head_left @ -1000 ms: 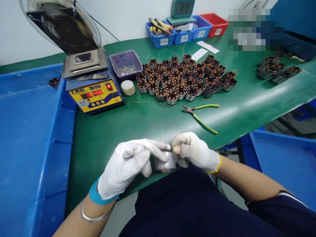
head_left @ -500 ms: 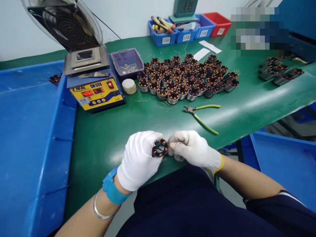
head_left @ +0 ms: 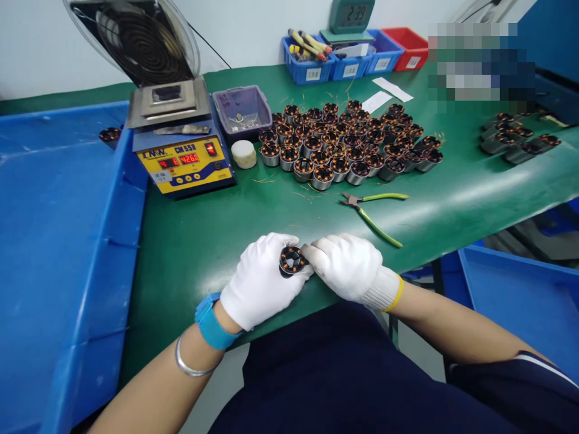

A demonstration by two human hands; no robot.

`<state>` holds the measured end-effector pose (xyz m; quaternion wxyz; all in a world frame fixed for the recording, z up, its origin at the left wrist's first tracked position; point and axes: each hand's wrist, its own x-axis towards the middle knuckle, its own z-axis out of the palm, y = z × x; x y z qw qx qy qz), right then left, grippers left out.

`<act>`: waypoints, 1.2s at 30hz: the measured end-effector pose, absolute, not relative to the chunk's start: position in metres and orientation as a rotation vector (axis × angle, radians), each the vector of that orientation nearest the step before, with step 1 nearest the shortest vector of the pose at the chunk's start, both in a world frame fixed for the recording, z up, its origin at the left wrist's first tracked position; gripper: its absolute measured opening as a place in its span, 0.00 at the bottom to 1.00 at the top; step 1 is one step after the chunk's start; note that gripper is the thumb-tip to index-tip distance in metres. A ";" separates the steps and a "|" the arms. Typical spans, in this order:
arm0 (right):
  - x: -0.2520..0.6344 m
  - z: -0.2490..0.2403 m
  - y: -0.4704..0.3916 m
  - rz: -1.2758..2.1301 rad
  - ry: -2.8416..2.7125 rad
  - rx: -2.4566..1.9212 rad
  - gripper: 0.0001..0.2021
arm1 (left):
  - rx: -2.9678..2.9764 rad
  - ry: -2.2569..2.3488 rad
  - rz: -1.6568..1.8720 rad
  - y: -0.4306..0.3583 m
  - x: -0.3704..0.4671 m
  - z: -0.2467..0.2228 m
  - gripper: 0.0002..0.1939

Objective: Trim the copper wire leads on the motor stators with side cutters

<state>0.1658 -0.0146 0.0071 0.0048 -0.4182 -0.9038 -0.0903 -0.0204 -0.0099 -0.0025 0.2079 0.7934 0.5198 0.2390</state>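
Note:
In my gloved left hand [head_left: 268,278] I hold a motor stator [head_left: 292,260], a dark ring with copper windings, its open end tilted up toward me. My left fingers wrap round its outside. The fingers of my gloved right hand [head_left: 346,265] are pressed together at the stator's right rim. Whatever they pinch there is hidden. Beyond my hands, green-handled cutting pliers [head_left: 362,201] lie with their handles spread. A large group of similar stators [head_left: 322,177] stands farther back, with thin wire ends sticking up.
A blue and yellow solder pot [head_left: 183,163] stands at the left, next to a purple bin [head_left: 243,129] and a round white block [head_left: 243,155]. Blue trays [head_left: 58,241] flank the green table [head_left: 194,241]. More stators [head_left: 500,143] lie at the right. Small blue bins [head_left: 312,73] line the wall.
My right hand has turned over, its back now facing up, and sits closer against the stator's rim. The stator has tipped slightly in my left hand. The camera view has shifted a little.

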 end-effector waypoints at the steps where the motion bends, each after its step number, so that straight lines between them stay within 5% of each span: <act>1: 0.167 0.009 -0.014 -0.268 -2.856 -1.338 0.16 | 2.212 1.427 0.645 -0.009 -0.022 -0.001 0.20; 12: 0.285 0.014 -0.010 -0.307 -2.477 -1.995 0.17 | 2.175 1.730 0.357 0.008 -0.040 0.013 0.22; 20: 0.252 -0.006 -0.022 -0.070 -2.524 -1.740 0.21 | 2.163 1.690 0.404 0.013 -0.044 0.010 0.16; 26: 0.255 -0.011 -0.004 -0.134 -2.328 -1.868 0.52 | 2.174 1.680 0.387 0.016 -0.045 0.009 0.12; 36: 0.255 0.023 0.018 -0.136 -2.534 -2.195 0.32 | 1.977 1.669 0.434 0.018 -0.046 0.011 0.07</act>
